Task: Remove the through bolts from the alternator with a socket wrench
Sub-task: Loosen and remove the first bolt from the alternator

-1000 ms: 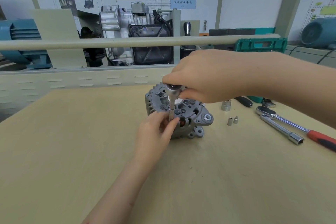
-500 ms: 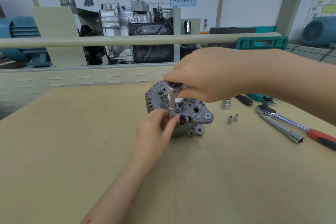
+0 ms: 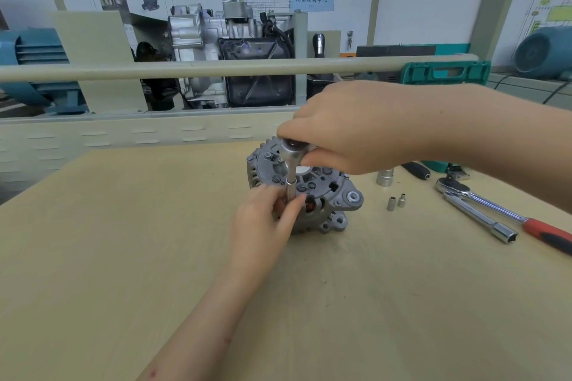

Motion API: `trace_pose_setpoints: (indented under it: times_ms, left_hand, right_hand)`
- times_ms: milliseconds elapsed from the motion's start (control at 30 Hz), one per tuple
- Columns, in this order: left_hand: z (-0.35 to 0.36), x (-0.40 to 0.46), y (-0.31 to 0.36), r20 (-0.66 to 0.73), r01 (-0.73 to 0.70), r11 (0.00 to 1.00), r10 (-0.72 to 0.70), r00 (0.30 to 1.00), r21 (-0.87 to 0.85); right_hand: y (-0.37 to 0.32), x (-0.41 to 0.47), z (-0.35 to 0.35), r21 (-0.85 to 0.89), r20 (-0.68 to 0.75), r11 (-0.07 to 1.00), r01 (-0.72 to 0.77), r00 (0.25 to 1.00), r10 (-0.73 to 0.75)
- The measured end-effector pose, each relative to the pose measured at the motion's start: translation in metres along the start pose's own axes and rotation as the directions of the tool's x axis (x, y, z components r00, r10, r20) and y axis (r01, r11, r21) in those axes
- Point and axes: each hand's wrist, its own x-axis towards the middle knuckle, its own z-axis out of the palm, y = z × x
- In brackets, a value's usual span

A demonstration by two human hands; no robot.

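A grey alternator [image 3: 328, 195] lies flat on the wooden table [image 3: 123, 257], its vented face up. A chrome socket wrench [image 3: 292, 161] stands upright over its near left rim. My right hand [image 3: 349, 127] grips the wrench's ratchet head from above, and the handle is hidden under my palm. My left hand [image 3: 263, 219] pinches the thin socket shaft near its lower end, against the alternator's side. The bolt under the socket is hidden by my fingers.
To the right lie a large loose socket [image 3: 384, 177], two small sockets [image 3: 396, 202], a chrome extension bar [image 3: 483, 221] and a red-handled ratchet [image 3: 526, 219]. A green tool case [image 3: 445, 73] stands behind the rail, and an engine display fills the background.
Both hands keep their hold on the wrench and stay in place; only a slight shift of the view shows between frames.
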Motion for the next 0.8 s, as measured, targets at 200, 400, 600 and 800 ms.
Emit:
trace_pose_setpoints:
  times_ms: [200,400,600,800]
  left_hand:
    - [0.004,0.001,0.000,-0.033,0.069,0.998,-0.069,0.997,-0.001]
    - [0.000,-0.002,-0.002,0.010,-0.001,1.000,0.001,1.000,-0.013]
    - [0.002,0.001,0.000,-0.030,0.059,0.998,-0.059,0.998,-0.006]
    - [0.000,0.001,-0.001,-0.006,0.057,0.998,-0.057,0.998,-0.041]
  right_hand:
    - [0.009,0.009,0.010,0.000,0.015,0.995,0.098,0.995,-0.098]
    - [0.011,0.006,0.011,-0.024,-0.035,0.998,0.066,0.997,-0.067]
    - [0.010,0.006,0.005,-0.009,0.017,0.995,0.103,0.995,-0.103]
    - [0.001,0.000,-0.001,-0.021,0.002,0.998,0.052,0.999,-0.052]
